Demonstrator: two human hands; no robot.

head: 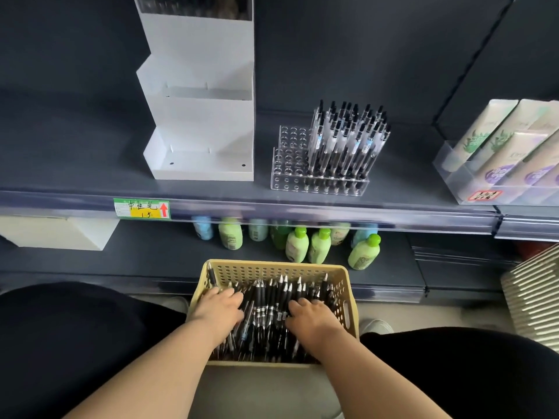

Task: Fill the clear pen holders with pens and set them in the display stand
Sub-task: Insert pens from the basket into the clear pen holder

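A yellow perforated basket [344,300] sits low in front of me, full of several black pens [269,300]. My left hand [219,309] reaches into the pile at the basket's left side, fingers curled among the pens. My right hand [311,317] lies on the pile at the right, fingers curled down into it. On the shelf above stands a clear pen holder [290,179]; its right part holds several upright pens [348,140], its left holes stand empty. A white tiered display stand [199,116] rises to its left, its lower tiers empty.
The shelf edge [302,207] carries a green and yellow price label [142,208]. Green and blue bottles [305,243] line the lower shelf behind the basket. A clear tray of tubes [508,146] stands at the right, a white box [60,231] at the lower left.
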